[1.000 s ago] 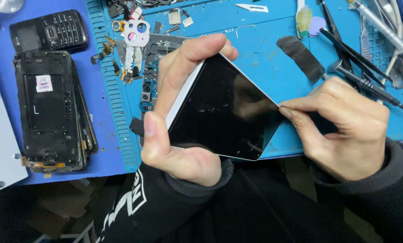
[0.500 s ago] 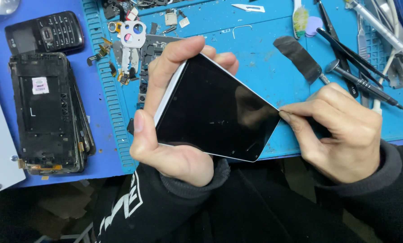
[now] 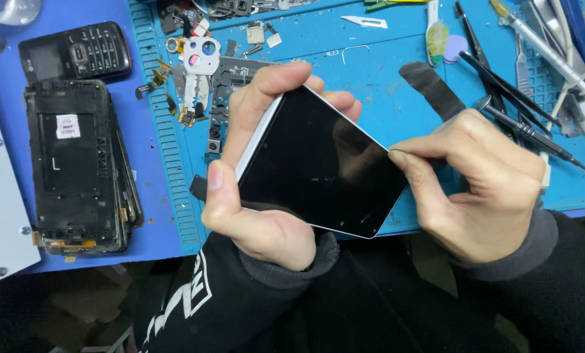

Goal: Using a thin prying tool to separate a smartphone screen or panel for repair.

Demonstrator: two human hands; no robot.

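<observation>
A smartphone (image 3: 318,163) with a black screen and a white frame is held tilted above the blue work mat (image 3: 377,72). My left hand (image 3: 256,202) grips it from the left, thumb on the lower left edge and fingers wrapped over the top corner. My right hand (image 3: 475,183) is pinched against the phone's right edge, thumb and forefinger tips pressed at the seam. Whether a thin pick sits between those fingertips cannot be told.
A stack of stripped black phone frames (image 3: 77,167) and a black keypad phone (image 3: 77,55) lie at the left. Small parts and a camera bezel (image 3: 201,55) are scattered at top centre. Screwdrivers and tweezers (image 3: 521,124) lie at the right, beside a black strip (image 3: 433,88).
The phone and both hands have shifted slightly left and upward in view. The grip is unchanged, with my right fingertips still at the phone's right edge.
</observation>
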